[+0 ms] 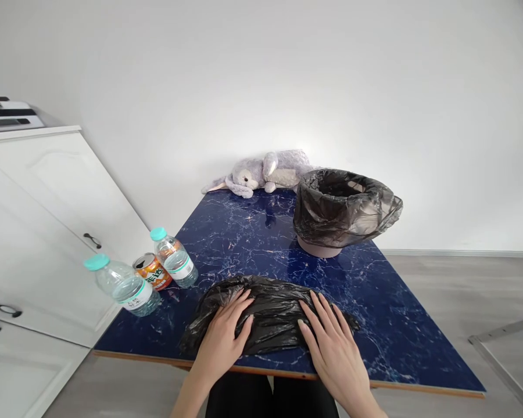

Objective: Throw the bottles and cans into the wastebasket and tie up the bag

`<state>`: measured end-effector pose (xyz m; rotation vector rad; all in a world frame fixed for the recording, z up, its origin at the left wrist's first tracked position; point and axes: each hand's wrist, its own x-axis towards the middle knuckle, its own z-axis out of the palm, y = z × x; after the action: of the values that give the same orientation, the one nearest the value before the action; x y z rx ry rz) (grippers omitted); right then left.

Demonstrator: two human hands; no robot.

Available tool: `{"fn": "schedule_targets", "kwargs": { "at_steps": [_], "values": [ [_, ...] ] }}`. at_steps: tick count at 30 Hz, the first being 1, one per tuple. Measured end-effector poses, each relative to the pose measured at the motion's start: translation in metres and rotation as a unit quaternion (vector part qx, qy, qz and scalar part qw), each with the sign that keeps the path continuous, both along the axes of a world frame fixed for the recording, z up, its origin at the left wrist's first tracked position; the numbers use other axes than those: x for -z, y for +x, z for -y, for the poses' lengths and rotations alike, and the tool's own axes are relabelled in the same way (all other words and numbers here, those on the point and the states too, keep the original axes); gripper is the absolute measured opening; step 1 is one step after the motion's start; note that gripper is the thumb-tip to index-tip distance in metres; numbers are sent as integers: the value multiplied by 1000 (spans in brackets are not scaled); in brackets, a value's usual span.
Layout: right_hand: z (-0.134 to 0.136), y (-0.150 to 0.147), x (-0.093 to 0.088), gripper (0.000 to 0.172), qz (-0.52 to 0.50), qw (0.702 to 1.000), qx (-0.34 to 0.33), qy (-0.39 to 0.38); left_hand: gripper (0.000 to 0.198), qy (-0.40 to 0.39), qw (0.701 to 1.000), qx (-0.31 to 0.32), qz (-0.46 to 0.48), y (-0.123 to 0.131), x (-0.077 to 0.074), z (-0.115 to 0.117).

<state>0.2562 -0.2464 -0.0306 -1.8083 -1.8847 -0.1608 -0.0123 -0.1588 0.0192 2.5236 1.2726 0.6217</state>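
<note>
A crumpled black plastic bag [274, 313] lies spread sideways near the front edge of the blue marbled table [244, 232]. On its left part rests my left hand [226, 334], fingers stretched out and palm down. My right hand [329, 337] lies flat on the bag's right part with the fingers spread. Neither hand is closed around anything. Behind the bag, to the right, stands a bin [318, 248] lined with another black plastic bag [344, 215], whose edge is folded out over the rim.
Two water bottles with turquoise caps [124, 285] [174, 258] flank an orange drink can [152, 271] at the table's left edge. A plush rabbit [265, 171] lies along the wall at the back. White cabinets [47, 232] stand on the left, and a metal frame [505, 342] is at right.
</note>
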Motion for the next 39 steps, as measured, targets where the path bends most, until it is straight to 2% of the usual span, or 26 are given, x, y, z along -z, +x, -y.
{"fn": "schedule_targets", "kwargs": {
  "at_steps": [19,39],
  "values": [
    [1,0,0,56,-7,1000,0,17,32,45,997,9,55,-1,3,-1],
    [0,3,2,55,-4,1000,-1,6,32,22,997,-2,68,-1,3,-3]
  ]
}}
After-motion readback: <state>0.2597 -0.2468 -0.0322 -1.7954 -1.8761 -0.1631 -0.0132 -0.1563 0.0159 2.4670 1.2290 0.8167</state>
